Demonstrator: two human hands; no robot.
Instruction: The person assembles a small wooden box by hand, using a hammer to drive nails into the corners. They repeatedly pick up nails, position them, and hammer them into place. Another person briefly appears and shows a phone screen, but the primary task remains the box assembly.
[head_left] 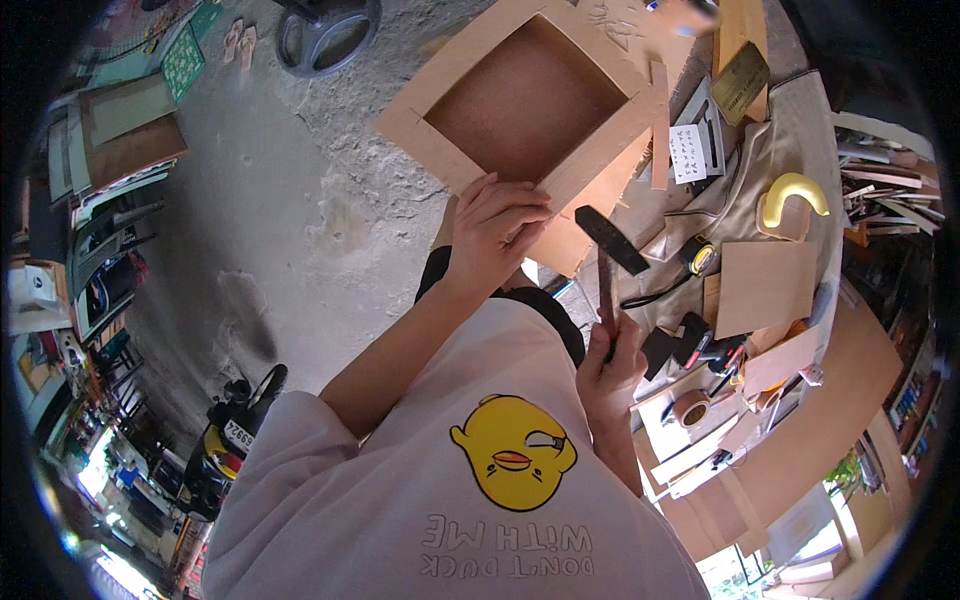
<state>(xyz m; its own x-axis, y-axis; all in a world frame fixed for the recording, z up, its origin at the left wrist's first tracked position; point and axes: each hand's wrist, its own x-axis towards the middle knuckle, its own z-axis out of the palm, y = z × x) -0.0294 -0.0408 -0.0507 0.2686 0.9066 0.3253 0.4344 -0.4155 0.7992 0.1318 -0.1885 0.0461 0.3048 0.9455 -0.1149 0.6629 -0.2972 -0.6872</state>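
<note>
A light brown square wooden frame [600, 118] with a recessed brown panel inside tilts at the top middle. My left hand [497, 222] is closed over its near edge, fingers on top; the thumb side is partly hidden. To the right, my right hand [613, 358] wraps round the wooden handle of a hammer [612, 241]. The hammer's dark head is up, just off the frame's near right corner and apart from it. Beneath the frame, part of a light brown board [562, 243] shows.
On the cloth-covered bench at right lie a tape measure [699, 256], a yellow curved object [793, 197], a flat brown board [766, 288], a cordless drill [692, 338] and a tape roll [691, 408]. Another person's hand [686, 17] shows at top. A motorbike [225, 440] stands lower left.
</note>
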